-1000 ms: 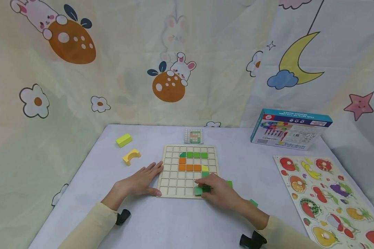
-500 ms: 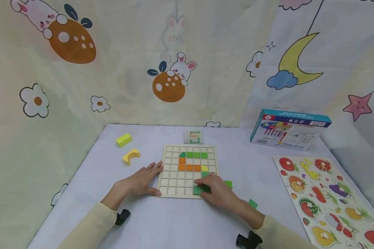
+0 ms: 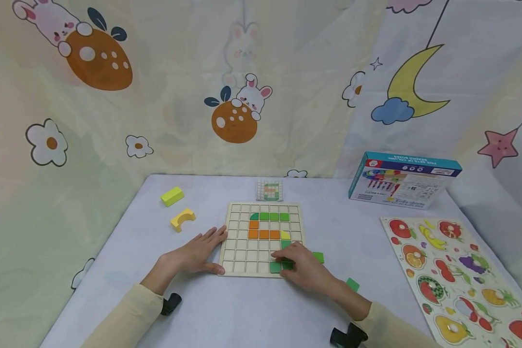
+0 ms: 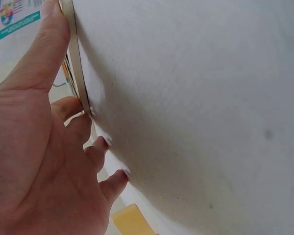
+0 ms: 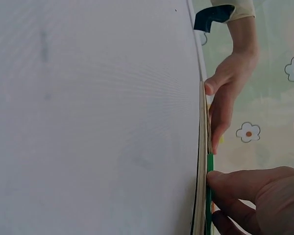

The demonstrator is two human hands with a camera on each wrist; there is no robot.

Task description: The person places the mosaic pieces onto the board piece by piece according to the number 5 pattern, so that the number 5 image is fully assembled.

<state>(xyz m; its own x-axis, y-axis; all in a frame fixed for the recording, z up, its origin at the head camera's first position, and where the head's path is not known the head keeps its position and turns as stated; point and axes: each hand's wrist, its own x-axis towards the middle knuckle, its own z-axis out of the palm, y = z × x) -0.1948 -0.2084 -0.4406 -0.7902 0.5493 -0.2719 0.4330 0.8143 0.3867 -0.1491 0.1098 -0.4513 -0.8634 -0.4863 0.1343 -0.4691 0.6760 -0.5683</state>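
Your right hand [image 3: 306, 268] sits at the near right corner of the grid board [image 3: 243, 261], fingertips curled onto a green tile [image 3: 276, 267] in the bottom rows; the grip is a light pinch on that tile, seen edge-on in the right wrist view as a thin green sliver [image 5: 209, 164]. The tile looks small, stiff and light, probably wooden and smooth, so it may slide or tip; take it by its side edges and let it drop flat into a cell. Your left hand [image 3: 195, 253] lies flat and relaxed on the desk [image 3: 252, 309], fingers straight against the board's left edge, bracing it. Two loose green tiles [image 3: 318, 257] lie just right of the board. Farther up, orange, yellow and green tiles fill cells, and a pattern card [image 3: 269, 190] lies beyond the board.
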